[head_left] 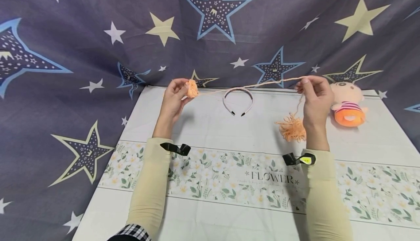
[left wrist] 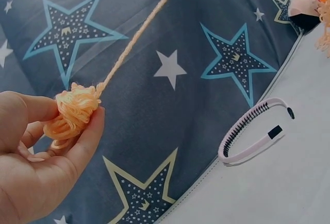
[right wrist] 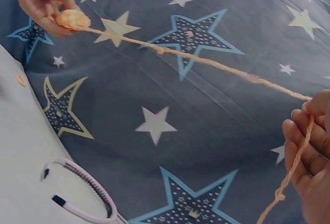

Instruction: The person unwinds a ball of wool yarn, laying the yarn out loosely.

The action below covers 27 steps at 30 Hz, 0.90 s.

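Note:
My left hand (head_left: pixel 174 98) pinches a small wound bundle of orange yarn (left wrist: pixel 75 113) between thumb and fingers. From it a yarn strand (right wrist: pixel 221 67) stretches nearly straight across to my right hand (head_left: pixel 316 97), which pinches it between thumb and fingertips. Below the right hand the strand hangs down toward a loose, loopy heap of the same yarn (head_left: pixel 292 128). Both hands are raised over the far part of the table. Under the stretched strand, between the hands, a pale pink headband (head_left: pixel 252 104) with dark inner teeth lies on the table.
A plush doll (head_left: pixel 349 104) with a striped top and orange bottom sits at the back right, beside the right hand. A white cover with a flowered band (head_left: pixel 223 175) lies over the table (head_left: pixel 210 131). Behind it hangs a dark star-patterned curtain (head_left: pixel 131 7).

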{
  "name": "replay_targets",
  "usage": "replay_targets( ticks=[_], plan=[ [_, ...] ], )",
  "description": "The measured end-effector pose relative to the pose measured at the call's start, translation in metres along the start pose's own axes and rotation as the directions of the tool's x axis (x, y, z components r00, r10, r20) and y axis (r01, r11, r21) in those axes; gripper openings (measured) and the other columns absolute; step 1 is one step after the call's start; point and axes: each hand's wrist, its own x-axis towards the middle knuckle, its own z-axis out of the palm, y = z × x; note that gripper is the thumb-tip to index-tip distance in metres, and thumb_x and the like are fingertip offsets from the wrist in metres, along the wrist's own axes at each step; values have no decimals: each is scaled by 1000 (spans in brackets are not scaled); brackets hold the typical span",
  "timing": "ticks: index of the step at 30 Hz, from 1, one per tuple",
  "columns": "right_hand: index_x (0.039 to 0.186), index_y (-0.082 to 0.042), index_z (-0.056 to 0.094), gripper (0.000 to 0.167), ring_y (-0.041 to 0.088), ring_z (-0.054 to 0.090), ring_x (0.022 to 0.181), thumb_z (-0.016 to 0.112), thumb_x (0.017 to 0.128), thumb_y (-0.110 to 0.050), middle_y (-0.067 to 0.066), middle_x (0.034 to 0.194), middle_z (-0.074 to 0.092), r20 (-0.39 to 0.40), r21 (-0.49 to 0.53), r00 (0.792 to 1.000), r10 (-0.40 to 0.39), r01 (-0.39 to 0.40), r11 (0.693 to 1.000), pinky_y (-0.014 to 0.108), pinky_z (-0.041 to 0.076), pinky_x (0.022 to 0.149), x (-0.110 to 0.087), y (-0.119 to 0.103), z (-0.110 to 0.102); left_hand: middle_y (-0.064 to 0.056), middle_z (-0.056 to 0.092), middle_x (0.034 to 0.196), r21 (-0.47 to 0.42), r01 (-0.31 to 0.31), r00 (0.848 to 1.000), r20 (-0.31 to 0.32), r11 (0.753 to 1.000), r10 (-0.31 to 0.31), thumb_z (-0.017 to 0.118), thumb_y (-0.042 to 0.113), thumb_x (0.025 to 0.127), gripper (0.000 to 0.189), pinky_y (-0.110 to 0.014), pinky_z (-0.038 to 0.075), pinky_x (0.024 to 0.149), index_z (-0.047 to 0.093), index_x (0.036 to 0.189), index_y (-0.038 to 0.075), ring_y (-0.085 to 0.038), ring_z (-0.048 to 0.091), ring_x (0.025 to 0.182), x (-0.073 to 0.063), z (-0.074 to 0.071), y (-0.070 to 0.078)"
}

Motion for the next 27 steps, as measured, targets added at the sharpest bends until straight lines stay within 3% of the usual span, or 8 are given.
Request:
replay_targets(
  ticks=[11,19,27],
  plan=[
    [90,8,64,5,20,62,67,64,88,3,12,75,65,-117,56,993,0,7,998,26,52,64,10,-7,-34,-5,54,106,3,-1,1000,-4,1000,1,50,1,97,14,-25,60,76,55,106,12,-15,58,91,3,-3,-3],
    [92,12,63,12,22,61,64,67,85,4,15,74,65,-233,90,973,9,12,996,27,54,62,17,-17,-62,-5,54,105,-11,-8,1000,-4,1000,8,52,2,97,13,-25,60,77,55,105,11,-14,59,89,2,-5,-1],
    [93,9,64,13,21,62,64,69,85,1,15,76,64,-330,8,944,-28,33,999,24,52,58,23,-27,-90,-6,54,106,-9,-7,999,-34,1000,7,52,2,96,13,-26,61,77,56,106,10,-15,59,92,3,-7,0]
  ],
)
